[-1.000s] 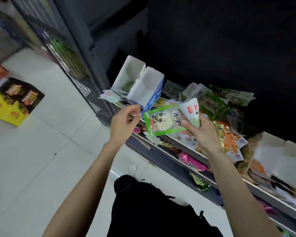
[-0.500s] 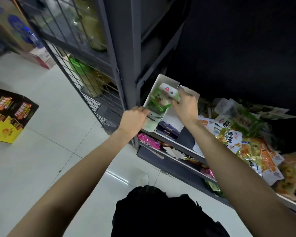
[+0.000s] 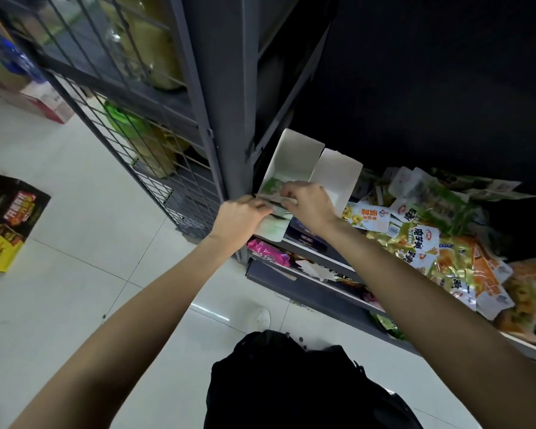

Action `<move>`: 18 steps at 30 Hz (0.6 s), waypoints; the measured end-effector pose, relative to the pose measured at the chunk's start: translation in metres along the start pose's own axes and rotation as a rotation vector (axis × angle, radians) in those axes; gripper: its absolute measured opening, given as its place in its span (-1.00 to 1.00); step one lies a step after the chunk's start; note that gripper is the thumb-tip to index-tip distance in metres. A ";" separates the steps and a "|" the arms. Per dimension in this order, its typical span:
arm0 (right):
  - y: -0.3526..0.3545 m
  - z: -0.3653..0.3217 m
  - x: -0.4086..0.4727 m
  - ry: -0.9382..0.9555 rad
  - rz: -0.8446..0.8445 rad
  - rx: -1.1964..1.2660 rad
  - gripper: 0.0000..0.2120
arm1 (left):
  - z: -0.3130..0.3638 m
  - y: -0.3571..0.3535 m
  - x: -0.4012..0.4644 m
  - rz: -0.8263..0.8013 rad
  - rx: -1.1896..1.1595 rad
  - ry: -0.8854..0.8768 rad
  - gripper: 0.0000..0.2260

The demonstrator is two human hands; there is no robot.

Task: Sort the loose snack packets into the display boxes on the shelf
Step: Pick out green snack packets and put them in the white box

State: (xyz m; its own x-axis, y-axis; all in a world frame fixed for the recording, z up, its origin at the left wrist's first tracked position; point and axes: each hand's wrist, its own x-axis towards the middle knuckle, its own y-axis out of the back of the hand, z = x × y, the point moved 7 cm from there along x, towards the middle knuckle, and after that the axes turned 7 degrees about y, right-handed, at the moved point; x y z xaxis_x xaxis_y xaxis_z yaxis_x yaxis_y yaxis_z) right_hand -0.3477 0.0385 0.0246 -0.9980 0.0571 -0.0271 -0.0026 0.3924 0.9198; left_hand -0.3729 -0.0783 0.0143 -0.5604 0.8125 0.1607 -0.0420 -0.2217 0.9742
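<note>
A white display box (image 3: 294, 156) stands at the left end of the shelf, with green-and-white packets (image 3: 273, 185) inside. A second white box (image 3: 338, 174) stands beside it on the right. My left hand (image 3: 239, 216) holds the front of the left box, fingers curled over its edge. My right hand (image 3: 307, 202) reaches into the same box and pinches the green packets there. Both hands cover most of the packets. A heap of loose snack packets (image 3: 430, 239) in yellow, orange, white and green lies on the shelf to the right.
A grey shelf upright (image 3: 229, 119) and a wire rack (image 3: 143, 144) with bottles stand left of the boxes. Lower shelves (image 3: 291, 274) hold pink and other packets. A black-and-yellow carton (image 3: 3, 224) lies on the tiled floor at left.
The green packet went from in front of the shelf down into the left box. My right hand followed it in, and my left hand moved onto the box front.
</note>
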 end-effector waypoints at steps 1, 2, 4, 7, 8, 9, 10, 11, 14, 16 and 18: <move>0.000 0.001 -0.001 -0.017 0.019 0.014 -0.74 | 0.000 0.003 -0.002 0.016 -0.007 -0.008 -0.70; -0.001 0.003 -0.002 -0.033 0.035 0.011 -0.73 | -0.001 0.004 -0.003 0.028 -0.009 -0.010 -0.69; -0.007 0.006 -0.001 -0.053 -0.017 -0.040 -0.73 | -0.002 0.004 -0.003 0.052 -0.005 0.005 -0.70; -0.014 0.002 -0.005 -0.035 -0.123 -0.020 -0.75 | -0.002 0.004 -0.003 0.075 -0.010 0.054 -0.80; -0.011 0.004 -0.008 -0.038 -0.087 0.029 -0.75 | -0.001 0.002 -0.004 0.066 -0.017 0.066 -0.84; -0.003 0.006 -0.013 -0.047 -0.014 0.075 -0.76 | -0.001 0.000 -0.005 0.057 -0.035 0.077 -0.85; 0.007 0.010 -0.021 -0.055 0.089 0.115 -0.78 | -0.002 -0.002 -0.007 0.059 -0.056 0.090 -0.84; 0.017 0.017 -0.033 -0.067 0.198 0.157 -0.79 | -0.003 -0.001 -0.008 0.079 -0.070 0.107 -0.83; 0.040 0.050 -0.082 -0.109 0.446 0.204 -0.84 | 0.007 0.015 -0.011 0.210 -0.081 0.158 -0.78; 0.045 0.083 -0.115 -0.195 0.496 0.149 -0.85 | 0.032 0.026 -0.008 0.284 -0.127 0.127 -0.78; 0.043 0.121 -0.140 -0.293 0.502 0.102 -0.86 | 0.063 0.027 0.001 0.276 -0.224 0.078 -0.80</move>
State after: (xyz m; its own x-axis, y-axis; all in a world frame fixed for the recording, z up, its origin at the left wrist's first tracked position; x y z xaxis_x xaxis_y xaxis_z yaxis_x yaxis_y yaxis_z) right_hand -0.2004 0.1583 0.0206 -0.8163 0.5046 0.2810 0.4861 0.3375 0.8061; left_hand -0.3224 -0.0496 0.0510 -0.6372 0.6635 0.3921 -0.0552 -0.5467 0.8355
